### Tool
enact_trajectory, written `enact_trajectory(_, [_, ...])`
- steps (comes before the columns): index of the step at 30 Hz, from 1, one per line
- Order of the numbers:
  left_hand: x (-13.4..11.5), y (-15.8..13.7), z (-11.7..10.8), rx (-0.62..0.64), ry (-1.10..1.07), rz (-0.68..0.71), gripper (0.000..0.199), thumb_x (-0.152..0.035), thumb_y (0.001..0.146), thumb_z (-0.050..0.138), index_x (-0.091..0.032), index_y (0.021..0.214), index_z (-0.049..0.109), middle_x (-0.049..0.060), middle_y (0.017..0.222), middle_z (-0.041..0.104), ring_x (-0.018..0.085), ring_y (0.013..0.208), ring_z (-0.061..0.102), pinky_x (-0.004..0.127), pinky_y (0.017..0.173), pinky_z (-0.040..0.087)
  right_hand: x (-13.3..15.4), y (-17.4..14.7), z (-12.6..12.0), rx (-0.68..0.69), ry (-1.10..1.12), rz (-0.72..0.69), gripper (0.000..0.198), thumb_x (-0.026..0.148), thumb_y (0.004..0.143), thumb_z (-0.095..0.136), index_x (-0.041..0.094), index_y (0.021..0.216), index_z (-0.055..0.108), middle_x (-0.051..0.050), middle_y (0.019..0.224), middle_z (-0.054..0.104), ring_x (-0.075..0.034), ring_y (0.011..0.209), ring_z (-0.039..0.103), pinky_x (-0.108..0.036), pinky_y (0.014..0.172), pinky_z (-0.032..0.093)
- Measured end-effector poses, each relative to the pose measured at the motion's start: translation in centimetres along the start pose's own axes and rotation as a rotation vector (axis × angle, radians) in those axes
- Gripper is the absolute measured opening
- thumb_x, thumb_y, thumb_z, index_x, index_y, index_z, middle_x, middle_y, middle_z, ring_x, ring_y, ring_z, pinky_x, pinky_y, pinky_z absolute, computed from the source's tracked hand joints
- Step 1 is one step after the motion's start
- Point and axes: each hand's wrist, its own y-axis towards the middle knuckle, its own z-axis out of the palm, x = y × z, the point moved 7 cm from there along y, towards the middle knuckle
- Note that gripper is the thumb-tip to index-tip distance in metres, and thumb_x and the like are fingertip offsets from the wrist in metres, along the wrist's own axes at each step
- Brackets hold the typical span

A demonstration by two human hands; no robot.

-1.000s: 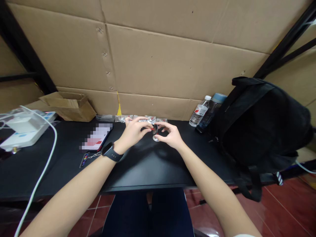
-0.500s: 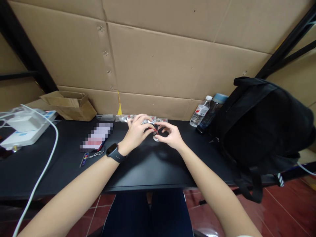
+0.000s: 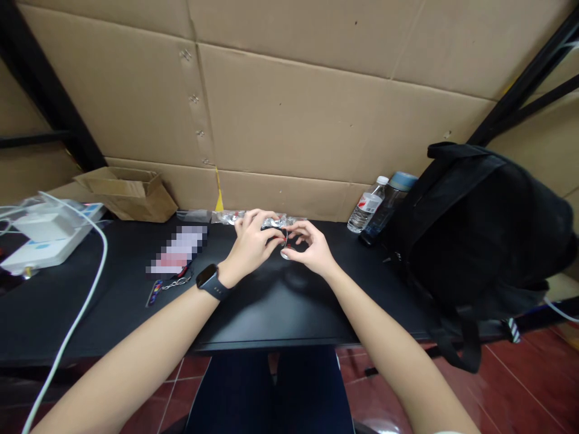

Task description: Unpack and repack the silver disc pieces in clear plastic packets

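Observation:
Above the black table, my left hand (image 3: 251,244) and my right hand (image 3: 315,250) meet fingertip to fingertip around a small round piece (image 3: 285,237). It has a thin dark rim and bits of red; its exact kind is too small to make out. My left thumb and forefinger pinch its left side. The right fingers curve round its other side, with a pale disc-like part (image 3: 284,254) at the right thumb tip. Just behind both hands, clear plastic packets (image 3: 226,218) with shiny contents lie in a row, partly covered by my left fingers.
Left of my hands lie a blurred-out phone (image 3: 178,250) and a keychain (image 3: 156,292). Farther left are a brown paper bag (image 3: 136,193), a white power strip (image 3: 49,247) and a white cable (image 3: 97,265). A water bottle (image 3: 366,208), a blue-lidded bottle (image 3: 402,181) and a black backpack (image 3: 488,241) stand right.
The small round piece has turned and now shows more edge-on between my fingertips. My right fingers have shifted slightly; both hands stay in nearly the same place.

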Motion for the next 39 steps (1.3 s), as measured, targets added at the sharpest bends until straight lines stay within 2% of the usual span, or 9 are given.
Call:
enact_trajectory(4, [-0.2, -0.2, 0.1, -0.015, 0.000, 0.012, 0.012, -0.028, 0.094, 0.067, -0.026, 0.090, 0.078, 0.008, 0.132, 0.063, 0.031, 0.126, 0.046, 0.051, 0.100, 0.034, -0.1, 0.0, 0.0, 0.000, -0.021, 0.008, 0.042, 0.032, 0.070, 0.086, 0.025, 0.097, 0.056, -0.007, 0.122, 0.074, -0.023, 0.099, 0.071, -0.033, 0.077, 0.052])
enact_trajectory(7, [-0.4, -0.3, 0.3, -0.022, 0.000, 0.023, 0.014, -0.027, 0.095, 0.065, -0.025, 0.090, 0.077, 0.008, 0.130, 0.063, 0.031, 0.126, 0.047, 0.051, 0.100, 0.034, -0.3, 0.0, -0.2, 0.011, -0.040, 0.018, 0.035, 0.035, 0.071, 0.087, 0.024, 0.091, 0.060, -0.007, 0.121, 0.075, -0.025, 0.104, 0.071, -0.034, 0.080, 0.052])
enact_trajectory(12, [-0.5, -0.1, 0.2, -0.030, 0.005, 0.023, 0.013, -0.025, 0.095, 0.065, -0.025, 0.092, 0.077, 0.008, 0.130, 0.063, 0.031, 0.125, 0.048, 0.051, 0.100, 0.034, -1.1, 0.2, -0.4, 0.067, -0.026, 0.065, 0.027, 0.042, 0.077, 0.082, 0.022, 0.092, 0.072, -0.008, 0.115, 0.076, -0.027, 0.108, 0.071, -0.035, 0.081, 0.055])
enact_trajectory(18, [-0.5, -0.2, 0.1, -0.016, -0.035, 0.016, 0.013, -0.029, 0.095, 0.065, -0.025, 0.090, 0.076, 0.008, 0.128, 0.063, 0.030, 0.126, 0.047, 0.051, 0.102, 0.034, -0.9, 0.3, -0.5, 0.120, -0.034, 0.053, 0.024, 0.045, 0.087, 0.073, 0.021, 0.089, 0.074, -0.011, 0.124, 0.067, -0.025, 0.110, 0.067, -0.036, 0.080, 0.058])
enact_trajectory(23, [-0.7, -0.1, 0.5, 0.043, -0.066, 0.000, 0.011, -0.029, 0.096, 0.063, -0.024, 0.094, 0.073, 0.009, 0.129, 0.063, 0.031, 0.126, 0.047, 0.050, 0.103, 0.034, -1.2, 0.2, -0.3, 0.146, -0.037, 0.090, 0.023, 0.043, 0.088, 0.072, 0.020, 0.085, 0.072, -0.010, 0.124, 0.063, -0.023, 0.104, 0.067, -0.035, 0.079, 0.059])
enact_trajectory(27, [0.0, 0.0, 0.5, 0.058, -0.094, -0.077, 0.017, -0.030, 0.100, 0.053, -0.023, 0.103, 0.068, 0.010, 0.128, 0.062, 0.028, 0.123, 0.049, 0.047, 0.102, 0.035, -1.4, 0.2, -0.2, 0.172, -0.144, 0.082, 0.016, 0.034, 0.087, 0.071, 0.020, 0.080, 0.072, -0.009, 0.123, 0.063, -0.022, 0.104, 0.066, -0.035, 0.083, 0.056])
enact_trajectory(30, [0.5, -0.1, 1.3, 0.145, -0.105, -0.055, 0.022, -0.038, 0.101, 0.052, -0.026, 0.108, 0.069, 0.009, 0.133, 0.059, 0.029, 0.126, 0.047, 0.048, 0.103, 0.035, -1.2, 0.1, -0.1, 0.198, -0.221, 0.060, 0.010, 0.026, 0.086, 0.070, 0.020, 0.079, 0.073, -0.008, 0.121, 0.064, -0.023, 0.110, 0.064, -0.035, 0.088, 0.052])
enact_trajectory(35, [0.4, -1.1, 3.7, 0.406, -0.156, 0.051, 0.030, -0.052, 0.097, 0.057, -0.031, 0.111, 0.072, 0.007, 0.138, 0.058, 0.031, 0.130, 0.045, 0.051, 0.102, 0.036, -1.1, 0.1, -0.1, 0.202, -0.219, 0.051, 0.006, 0.021, 0.084, 0.069, 0.020, 0.078, 0.072, -0.008, 0.122, 0.063, -0.022, 0.110, 0.064, -0.034, 0.089, 0.050])
enact_trajectory(39, [0.4, -1.6, 4.5, 0.478, -0.194, 0.040, 0.032, -0.054, 0.098, 0.055, -0.031, 0.111, 0.072, 0.006, 0.133, 0.062, 0.030, 0.126, 0.048, 0.050, 0.101, 0.037, -1.3, 0.1, 0.0, 0.184, -0.239, 0.047, 0.007, 0.016, 0.080, 0.068, 0.019, 0.073, 0.069, -0.007, 0.119, 0.065, -0.022, 0.109, 0.064, -0.034, 0.089, 0.049])
